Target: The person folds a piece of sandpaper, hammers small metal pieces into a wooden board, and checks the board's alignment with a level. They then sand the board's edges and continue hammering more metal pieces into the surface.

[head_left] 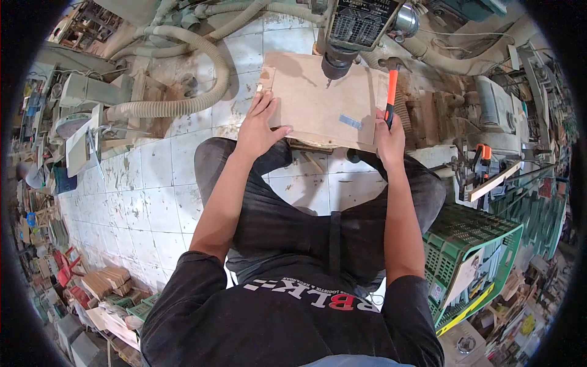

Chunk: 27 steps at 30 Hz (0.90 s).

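Note:
A flat brown board (321, 101) lies under the chuck of a drill press (342, 58). My left hand (260, 125) rests flat on the board's near left corner, fingers spread over its edge. Gripped in my right hand (390, 137), at the board's near right corner, is a hammer with an orange handle (391, 88); its dark head points away, up by the board's far right corner. A small blue strip of tape (350, 122) sticks to the board near that hand.
A thick ribbed hose (202, 73) curls over the white tiled floor (153, 202) to the left. A green plastic crate (471, 257) stands at my right knee. An orange-handled clamp (483, 156) and machine parts crowd the right; wood pieces (107, 284) pile at lower left.

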{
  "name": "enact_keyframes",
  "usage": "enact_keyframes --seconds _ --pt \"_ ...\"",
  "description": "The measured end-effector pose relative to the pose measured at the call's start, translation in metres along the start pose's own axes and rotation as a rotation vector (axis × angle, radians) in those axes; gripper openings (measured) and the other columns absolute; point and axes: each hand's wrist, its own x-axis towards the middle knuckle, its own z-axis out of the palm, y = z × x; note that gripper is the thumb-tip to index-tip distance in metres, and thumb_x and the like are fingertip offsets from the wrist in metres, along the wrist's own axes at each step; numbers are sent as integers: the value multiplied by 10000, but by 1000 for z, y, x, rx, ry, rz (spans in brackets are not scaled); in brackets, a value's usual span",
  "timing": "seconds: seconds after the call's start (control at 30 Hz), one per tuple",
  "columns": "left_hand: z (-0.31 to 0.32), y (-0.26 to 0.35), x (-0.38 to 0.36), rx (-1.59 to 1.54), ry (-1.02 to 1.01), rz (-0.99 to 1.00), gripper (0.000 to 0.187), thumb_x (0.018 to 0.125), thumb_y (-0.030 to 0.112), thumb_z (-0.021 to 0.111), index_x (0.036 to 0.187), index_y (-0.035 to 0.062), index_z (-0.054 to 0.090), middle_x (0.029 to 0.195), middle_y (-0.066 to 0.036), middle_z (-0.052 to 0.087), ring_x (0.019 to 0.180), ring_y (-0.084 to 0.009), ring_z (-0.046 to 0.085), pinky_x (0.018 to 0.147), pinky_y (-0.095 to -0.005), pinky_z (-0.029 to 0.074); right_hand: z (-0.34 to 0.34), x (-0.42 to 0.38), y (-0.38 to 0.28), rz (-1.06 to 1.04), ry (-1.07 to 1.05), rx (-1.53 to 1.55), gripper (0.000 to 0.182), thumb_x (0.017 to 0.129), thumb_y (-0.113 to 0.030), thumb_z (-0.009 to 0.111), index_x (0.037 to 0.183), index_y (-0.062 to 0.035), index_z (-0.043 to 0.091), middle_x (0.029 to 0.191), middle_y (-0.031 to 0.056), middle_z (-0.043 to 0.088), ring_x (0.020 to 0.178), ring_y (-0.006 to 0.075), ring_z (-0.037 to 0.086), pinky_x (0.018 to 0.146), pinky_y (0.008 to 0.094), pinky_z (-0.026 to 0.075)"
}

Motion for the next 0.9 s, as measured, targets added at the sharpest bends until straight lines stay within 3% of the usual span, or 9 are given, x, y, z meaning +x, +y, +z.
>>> enact_keyframes --seconds 0.57,0.77,0.87,0.9 --pt "6 -5 0 -13 41 43 804 777 340 850 1465 69 535 1586 -175 426 1516 -352 311 1216 -430 332 -1 1 0 -8 13 -13 310 963 -177 561 1213 -23 663 1037 211 707 1011 371 685 918 434 503" --pt "2 -2 0 -16 35 37 810 781 331 849 1475 70 525 1591 -181 415 1513 -353 318 1218 -424 331 0 2 3 20 -29 50 323 966 -183 558 1217 -9 661 1050 199 716 1004 336 692 921 408 506" --pt "1 -8 1 -42 33 65 819 789 364 839 1463 20 523 1588 -200 412 1504 -358 331 1220 -420 321 -3 1 -4 17 -21 42 316 971 -175 553 1217 -3 650 1028 191 718 985 325 690 916 410 505" --pt "3 -14 4 -162 70 13 812 805 373 822 1468 21 514 1580 -203 419 1491 -365 349 1220 -445 307 -5 0 -3 16 4 34 289 992 -161 559 1218 -7 651 993 124 697 940 239 668 886 360 508"
